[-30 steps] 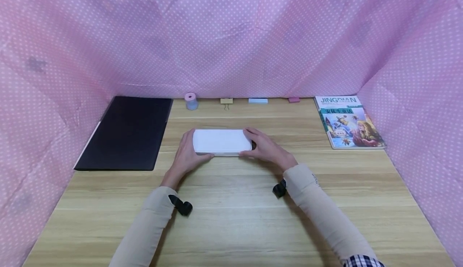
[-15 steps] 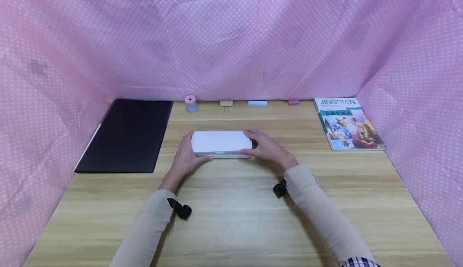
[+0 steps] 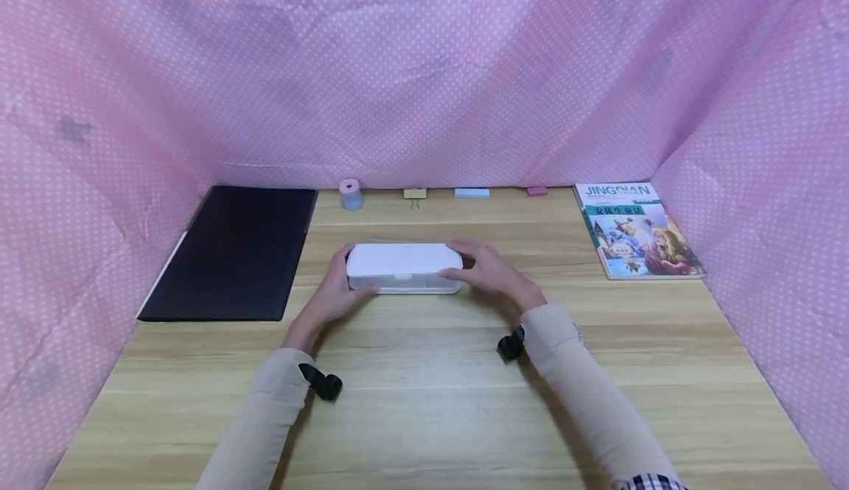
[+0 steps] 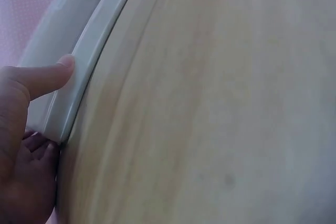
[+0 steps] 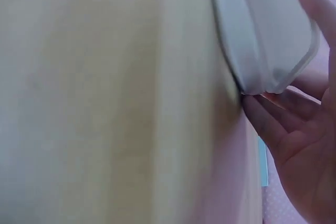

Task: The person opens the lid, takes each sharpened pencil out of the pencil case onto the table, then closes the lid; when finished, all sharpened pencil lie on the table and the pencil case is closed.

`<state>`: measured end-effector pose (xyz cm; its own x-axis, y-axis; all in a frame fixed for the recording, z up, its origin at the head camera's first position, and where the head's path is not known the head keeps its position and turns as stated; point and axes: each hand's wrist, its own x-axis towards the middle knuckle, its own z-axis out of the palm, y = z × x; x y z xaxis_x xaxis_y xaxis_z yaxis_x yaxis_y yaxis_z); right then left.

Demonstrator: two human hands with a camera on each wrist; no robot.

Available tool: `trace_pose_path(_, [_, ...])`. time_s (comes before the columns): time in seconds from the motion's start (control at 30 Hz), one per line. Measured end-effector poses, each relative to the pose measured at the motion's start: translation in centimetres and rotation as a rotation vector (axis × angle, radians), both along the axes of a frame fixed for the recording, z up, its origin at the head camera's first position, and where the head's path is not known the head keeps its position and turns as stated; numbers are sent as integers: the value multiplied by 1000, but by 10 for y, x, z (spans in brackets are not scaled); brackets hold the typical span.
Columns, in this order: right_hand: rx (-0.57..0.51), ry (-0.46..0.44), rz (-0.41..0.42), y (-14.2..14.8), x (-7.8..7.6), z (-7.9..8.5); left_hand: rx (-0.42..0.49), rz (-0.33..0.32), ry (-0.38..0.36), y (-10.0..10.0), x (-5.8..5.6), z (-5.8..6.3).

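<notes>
A white plastic pencil case (image 3: 403,259) lies lengthwise on the wooden table, held at both ends. Its lid stands tilted up at the front edge, and the pale base (image 3: 411,285) shows below. My left hand (image 3: 333,292) grips the left end, thumb on the front of the base (image 4: 92,51) in the left wrist view and other fingers behind. At the right end, my right hand (image 3: 492,275) holds the lid (image 5: 283,24), thumb at its front edge and fingers round the back corner. The inside of the case is hidden by the lid.
A black folder (image 3: 228,254) lies at left and a picture book (image 3: 640,232) at right. Along the back stand a pink-and-blue cylinder (image 3: 350,194), a yellow binder clip (image 3: 415,194), a light blue block (image 3: 472,192) and a small pink block (image 3: 537,190). Pink dotted cloth (image 3: 424,70) hangs behind.
The lid's front edge has come up from the base, exposing more of the front wall. My left hand has shifted slightly left and its thumb has slid along the base.
</notes>
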<state>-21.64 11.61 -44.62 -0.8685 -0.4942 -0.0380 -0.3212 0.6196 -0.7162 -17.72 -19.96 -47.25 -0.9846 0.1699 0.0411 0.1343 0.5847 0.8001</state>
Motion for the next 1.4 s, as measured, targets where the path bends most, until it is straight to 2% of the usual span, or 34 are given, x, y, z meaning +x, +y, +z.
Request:
trace_pose_path(0.13, [-73,-57,-88,-2,-9,4,36,-2,-4,0,0,0])
trace_pose_path(0.3, [-232,-215,-226,-8,-21,10,-31,1,0,0,-1,4])
trace_pose_path(0.43, [-377,-306,-316,-12,-31,3,-75,-4,-15,-1,-2,8])
trace_pose_path(0.5, [-397,-302,-361,-13,-33,-3,-91,-14,-38,-2,-2,9])
trace_pose_path(0.63, [-367,-242,-426,-16,-34,-13,-118,-23,-100,-1,-1,11])
trace_pose_path(0.77, [-393,-214,-489,-19,-33,-17,-133,-42,-141,0,-3,14])
trace_pose_path(0.9, [-389,-221,-543,-21,-34,-17,-210,-85,-156,-2,-7,17])
trace_pose_path(1.07, [-348,-202,-550,-24,-35,-13,-273,-113,-185,-6,-11,23])
trace_pose_path(1.23, [-298,0,-490,-23,-30,-2,-289,-120,-185,-7,-13,25])
trace_pose_path(1.3, [-298,77,-434,-24,-26,4,-298,-117,-180,-8,-14,25])
trace_pose_path(1.4, [-262,102,-281,-28,-20,8,-308,-114,-175,-9,-15,26])
